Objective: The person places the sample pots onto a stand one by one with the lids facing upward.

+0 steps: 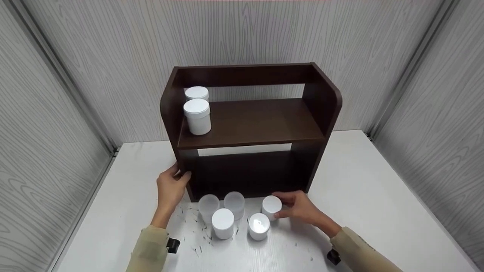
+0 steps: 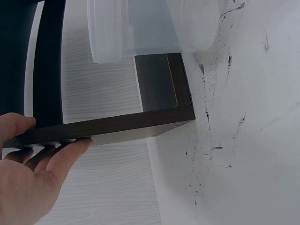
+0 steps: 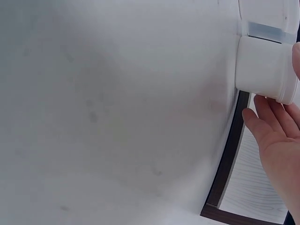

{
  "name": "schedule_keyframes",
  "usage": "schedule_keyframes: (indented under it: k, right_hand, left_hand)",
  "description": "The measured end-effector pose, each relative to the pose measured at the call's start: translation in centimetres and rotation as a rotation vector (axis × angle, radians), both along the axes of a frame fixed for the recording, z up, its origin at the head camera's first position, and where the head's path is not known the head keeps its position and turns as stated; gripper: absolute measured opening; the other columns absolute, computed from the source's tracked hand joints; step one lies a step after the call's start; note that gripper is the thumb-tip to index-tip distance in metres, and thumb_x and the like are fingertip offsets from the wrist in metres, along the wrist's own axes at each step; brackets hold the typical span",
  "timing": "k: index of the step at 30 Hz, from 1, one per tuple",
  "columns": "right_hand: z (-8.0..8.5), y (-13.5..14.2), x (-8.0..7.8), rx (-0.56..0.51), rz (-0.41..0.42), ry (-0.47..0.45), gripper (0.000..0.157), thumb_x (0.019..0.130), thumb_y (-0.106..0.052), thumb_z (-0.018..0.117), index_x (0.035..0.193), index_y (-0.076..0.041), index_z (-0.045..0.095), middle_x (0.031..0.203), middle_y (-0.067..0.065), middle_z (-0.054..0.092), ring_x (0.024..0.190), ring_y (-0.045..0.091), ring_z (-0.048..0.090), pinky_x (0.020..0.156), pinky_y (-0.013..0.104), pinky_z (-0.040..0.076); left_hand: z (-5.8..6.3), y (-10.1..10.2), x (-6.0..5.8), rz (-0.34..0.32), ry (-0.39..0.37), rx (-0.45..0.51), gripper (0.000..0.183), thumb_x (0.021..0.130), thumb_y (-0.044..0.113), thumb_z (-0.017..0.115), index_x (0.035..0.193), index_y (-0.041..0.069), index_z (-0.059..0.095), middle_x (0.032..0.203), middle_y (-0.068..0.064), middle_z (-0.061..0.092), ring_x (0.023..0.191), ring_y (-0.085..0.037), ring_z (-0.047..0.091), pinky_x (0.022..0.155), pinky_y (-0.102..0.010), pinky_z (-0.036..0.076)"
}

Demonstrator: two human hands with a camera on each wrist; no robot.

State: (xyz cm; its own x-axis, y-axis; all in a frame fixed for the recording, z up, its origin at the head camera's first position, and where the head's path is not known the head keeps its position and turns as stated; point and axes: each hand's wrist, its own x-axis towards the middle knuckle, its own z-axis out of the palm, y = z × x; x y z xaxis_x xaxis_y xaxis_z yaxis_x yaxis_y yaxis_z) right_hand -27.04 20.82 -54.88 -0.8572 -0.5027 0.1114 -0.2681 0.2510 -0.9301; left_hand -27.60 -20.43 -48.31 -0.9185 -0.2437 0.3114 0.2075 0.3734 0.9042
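Observation:
My left hand (image 1: 171,188) grips the left side panel of a dark brown two-tier shelf (image 1: 251,122); in the left wrist view, thumb and fingers lie on either side of the panel edge (image 2: 112,124). At the front right of the shelf, my right hand (image 1: 300,208) holds a white lidded jar (image 1: 272,205) between thumb and fingers. In the right wrist view this jar (image 3: 260,65) stands on the table, with fingers along its lid side. Another white jar (image 1: 259,226) stands just in front of it, and a third white jar (image 1: 223,223) stands further left.
Two translucent containers (image 1: 234,204) stand before the shelf's lower opening. On the upper tier, at the left, a white jar (image 1: 198,119) stands in front of another white jar (image 1: 196,91). Dark scuff marks spot the white table (image 1: 132,211). Grey wood-grain walls (image 1: 113,56) enclose the sides and back.

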Motion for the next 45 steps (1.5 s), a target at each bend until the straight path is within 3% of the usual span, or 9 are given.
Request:
schedule_keyframes:
  k: [12,21,31,37,45]
  right_hand:
    - [0.5,0.5,0.4,0.01,-0.015,-0.014,0.068,0.081,-0.005,0.091,0.139,0.012,0.061,0.139,0.026,0.063,0.13,0.039,0.061,0.107,0.039,0.051]
    - [0.1,0.8,0.4,-0.007,-0.019,-0.029,0.069,0.081,-0.004,0.091,0.14,0.013,0.06,0.14,0.026,0.062,0.128,0.038,0.062,0.104,0.036,0.053]
    - [0.2,1.2,0.4,-0.005,-0.027,-0.039,0.07,0.082,-0.005,0.091,0.142,0.011,0.059,0.143,0.026,0.06,0.132,0.039,0.059,0.106,0.035,0.052]
    - [0.2,1.2,0.5,0.0,-0.029,-0.038,0.07,0.082,-0.007,0.092,0.142,0.01,0.059,0.142,0.025,0.062,0.131,0.038,0.061,0.106,0.034,0.052]
    - [-0.3,1.4,0.4,0.0,-0.038,-0.047,0.071,0.081,-0.008,0.093,0.142,0.008,0.061,0.14,0.022,0.064,0.129,0.033,0.063,0.106,0.031,0.052]
  left_hand:
    - [0.0,-0.2,0.1,0.001,0.021,-0.016,0.046,0.096,0.004,0.072,0.139,-0.01,0.062,0.13,-0.027,0.068,0.111,-0.04,0.072,0.082,-0.02,0.058]
    - [0.0,-0.2,0.2,0.003,0.017,-0.013,0.045,0.096,0.003,0.072,0.138,-0.009,0.063,0.131,-0.03,0.066,0.112,-0.042,0.071,0.084,-0.023,0.06]
    - [0.1,-0.2,0.0,0.006,0.02,-0.022,0.047,0.095,0.003,0.073,0.139,-0.01,0.061,0.133,-0.029,0.066,0.113,-0.042,0.071,0.089,-0.035,0.061]
    - [0.0,0.0,0.1,-0.02,0.01,-0.002,0.05,0.097,0.003,0.071,0.141,-0.013,0.057,0.137,-0.032,0.062,0.115,-0.046,0.069,0.09,-0.036,0.061]
    - [-0.1,0.0,0.0,0.001,0.011,-0.008,0.049,0.095,0.002,0.073,0.14,-0.011,0.059,0.134,-0.031,0.064,0.112,-0.044,0.071,0.088,-0.034,0.061]
